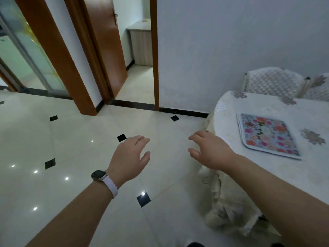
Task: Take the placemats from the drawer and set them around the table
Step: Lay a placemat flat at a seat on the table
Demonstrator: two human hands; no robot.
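1. Placemats (267, 135) lay at the right of the frame on the table (229, 107). They made a floral stack with more than one edge showing along its left side; I could not tell how many there were.
2. The stack sat flat on the white lace cloth (222, 198), near the table's left rim, with embroidered flowers on the cloth around it.
3. My right hand (211, 150) hung near the middle of the frame, just left of the table's rim. It was palm down, with the fingers loosely spread and slightly curled, holding nothing. It was apart from the placemats.
4. My left hand (130, 155) hovered to the left of it, over the floor (74, 139). Its fingers were relaxed and a little apart, the thumb out, and it was empty too. The two hands did not touch.
5. A watch (98, 175) on a pale strap sat on my left wrist.
6. Two chairs (272, 81) in quilted white covers stood behind the table at the upper right, against the wall.
7. The floor was glossy pale tile with small black diamonds, and it filled the lower left.
8. A brown door (105, 41) stood open at the upper middle, and a glass panel (26, 56) showed at the upper left.
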